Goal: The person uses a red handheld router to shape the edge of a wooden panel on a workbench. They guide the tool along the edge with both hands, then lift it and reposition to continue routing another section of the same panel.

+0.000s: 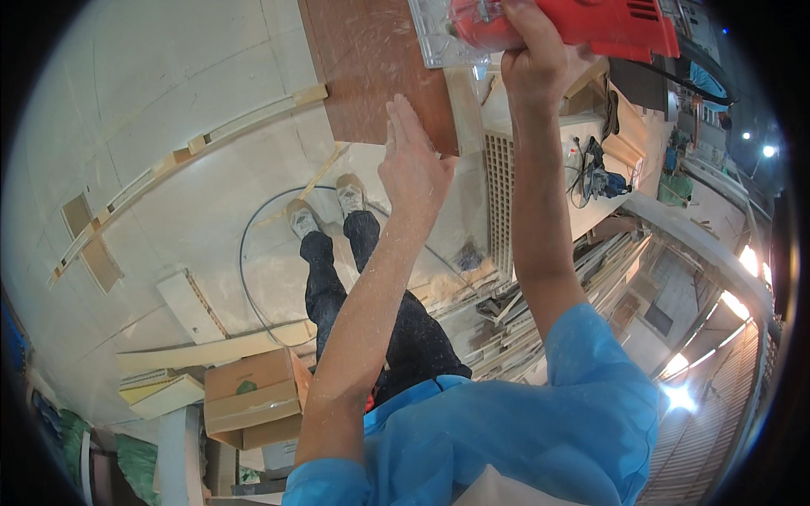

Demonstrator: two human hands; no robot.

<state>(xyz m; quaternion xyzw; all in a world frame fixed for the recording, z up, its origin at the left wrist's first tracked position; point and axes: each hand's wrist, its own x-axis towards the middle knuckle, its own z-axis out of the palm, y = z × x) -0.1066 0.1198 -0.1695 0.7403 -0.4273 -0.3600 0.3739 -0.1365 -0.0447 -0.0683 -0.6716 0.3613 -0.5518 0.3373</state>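
A reddish-brown board (363, 72) with pale dust on it reaches up past the top edge of the view. My left hand (413, 164) rests on its near end, fingers stretched out together over the surface and the thumb by the corner. Around the handle of a red handheld power tool (591, 25) my right hand (537, 55) is closed. The tool has a flat, pale base plate at its left end, which lies over the board's right side. The tool's cutting part is hidden. A black cable or hose trails from its right end.
Below the board, a dark cable (245, 244) loops over the floor around my feet. Wooden strips (181, 156) lie to the left. An open cardboard box (253, 392) stands at lower left. A blue power tool (603, 181) sits on the bench to the right, above stacked offcuts (540, 320).
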